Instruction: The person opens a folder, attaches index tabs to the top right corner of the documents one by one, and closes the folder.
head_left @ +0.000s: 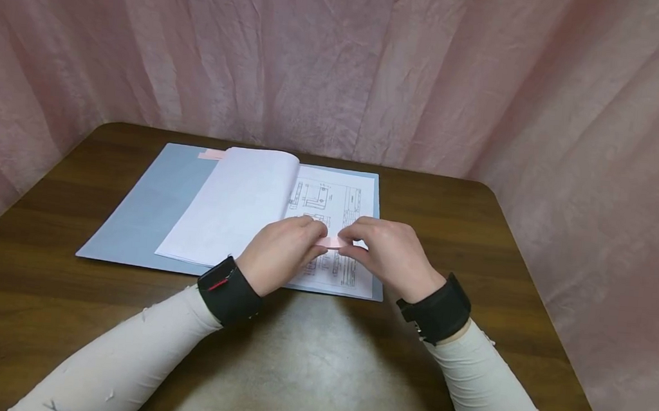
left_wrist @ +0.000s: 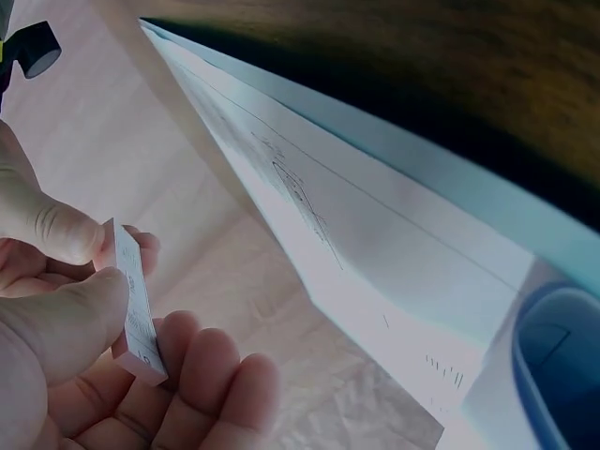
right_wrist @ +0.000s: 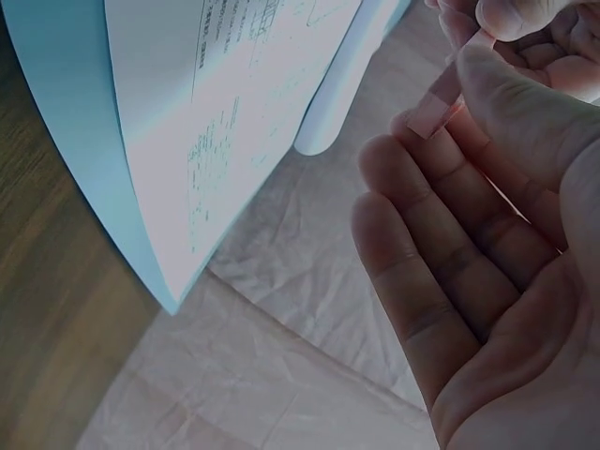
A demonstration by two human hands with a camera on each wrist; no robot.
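Between both hands, just above the papers, is a narrow pad of pink sticky notes [head_left: 332, 242]. My left hand [head_left: 285, 248] pinches its left end between thumb and fingers. Its right end is pinched by my right hand [head_left: 392, 252]. Printing shows on one face of the pad [left_wrist: 136, 305] in the left wrist view. Below the hands lies an open light blue folder [head_left: 137, 216]. A blank white sheet [head_left: 236, 204] is turned over to the left, curling at the fold. On the right, a page with technical drawings [head_left: 336, 196] is partly hidden by the hands.
A pink strip [head_left: 211, 154] sticks out at the top of the turned sheet, over the folder. The folder rests on a brown wooden table [head_left: 450, 221]. Pink curtains [head_left: 329, 63] hang behind and on both sides of it.
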